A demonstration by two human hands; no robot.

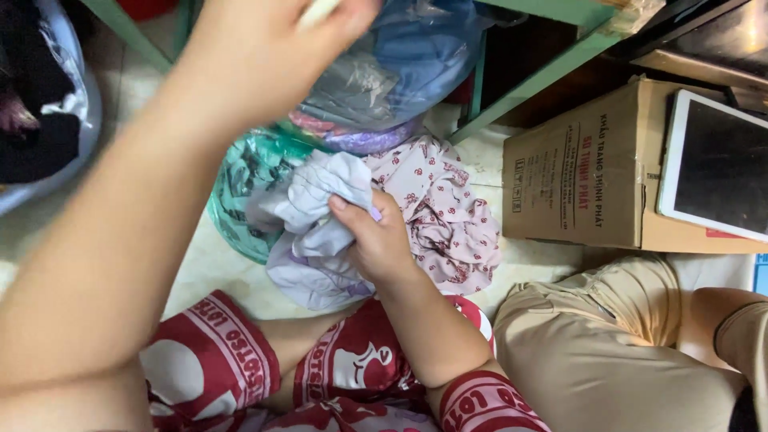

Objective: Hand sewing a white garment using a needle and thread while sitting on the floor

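The right hand has its grip closed on a crumpled pale lilac cloth, thumb pressed on top. Just beside that grip lies a white fabric with small red flowers. The left hand is raised above, fingers curled around a thin pale object, close to a clear plastic bag of blue clothes.

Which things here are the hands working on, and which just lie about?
In hand:
right hand gripping pale lilac cloth
left hand, raised
floral cloth
clear bag of clothes

Lying about:
cardboard box
tablet
green bag
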